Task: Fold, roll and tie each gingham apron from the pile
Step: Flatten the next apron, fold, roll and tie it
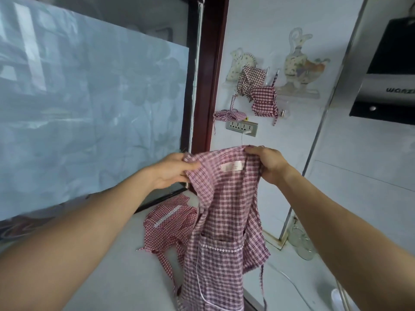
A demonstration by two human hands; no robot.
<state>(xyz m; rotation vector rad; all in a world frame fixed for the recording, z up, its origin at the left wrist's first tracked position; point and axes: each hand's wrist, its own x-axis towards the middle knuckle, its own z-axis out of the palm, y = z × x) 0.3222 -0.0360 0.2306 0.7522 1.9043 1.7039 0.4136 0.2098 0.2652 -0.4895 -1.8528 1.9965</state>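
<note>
Hood (390, 86) reads "wanzi" – cut off | both hands' fingers – left (173, 170), right (269, 163) – pinch apron (224, 221)

This is a home kitchen. A black and steel range hood (390, 70) hangs on the right, above pale tiled walls (359, 187). A multi-socket power outlet (242, 127) sits in the tiles, with a white cable plugged into it. Decorative jug and vase stickers (298, 61) mark the wall as domestic, and small hooks there carry tied gingham bundles (261, 98). Below runs a pale table (125, 272) set against the wall, with clear glass jars (302, 242) standing in the corner by a metal strip. On the left a dark red window frame (208, 70) borders a pane covered with bluish patterned film (89, 104)
</note>
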